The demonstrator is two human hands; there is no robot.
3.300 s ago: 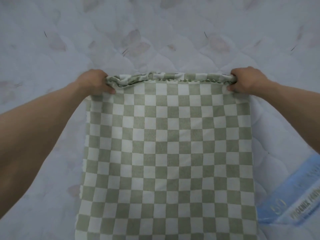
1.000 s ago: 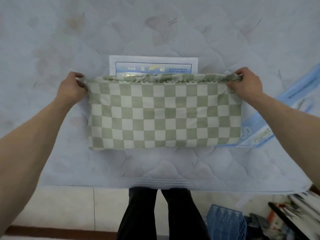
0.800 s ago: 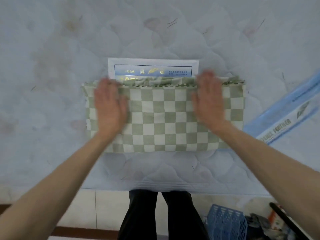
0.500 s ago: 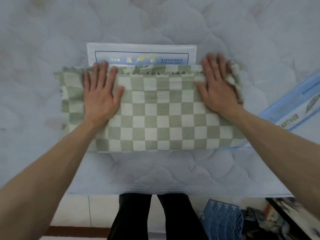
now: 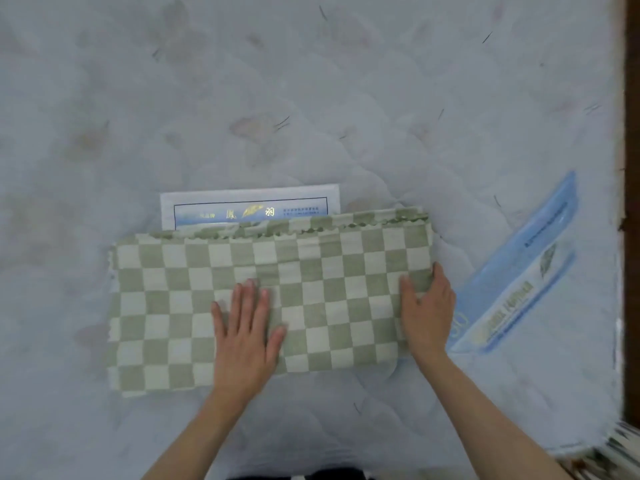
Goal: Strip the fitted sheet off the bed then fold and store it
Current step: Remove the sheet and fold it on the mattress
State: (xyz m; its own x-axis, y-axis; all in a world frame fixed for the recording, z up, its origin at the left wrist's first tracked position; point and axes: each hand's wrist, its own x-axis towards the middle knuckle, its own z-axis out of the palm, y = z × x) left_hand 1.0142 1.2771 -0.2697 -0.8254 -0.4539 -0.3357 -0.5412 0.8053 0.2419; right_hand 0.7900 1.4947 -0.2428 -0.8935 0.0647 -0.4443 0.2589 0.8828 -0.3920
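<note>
We find the fitted sheet, a green-and-white checked cloth, folded into a flat oblong lying on the bare quilted mattress. Its long axis runs left to right across the view, with a slight tilt: the right end sits somewhat farther from the person than the left end. The gathered, scalloped elastic hem lies along the far long edge; the near long edge is a smooth fold.

The left hand rests palm down on the sheet, near the middle of its length and toward the near edge. Its fingers are straight and slightly spread, pointing away from the person, pressing flat on the cloth.

The right hand is at the sheet's right end. Its thumb lies on top of the cloth and the other fingers curve around the right edge; we cannot tell how far they reach beneath the layers.

A white rectangular label with a blue printed band lies on the mattress just beyond the far edge, partly covered by the sheet. A blue diagonal label lies on the mattress just right of the right hand. A dark wooden edge borders the mattress on the far right.
</note>
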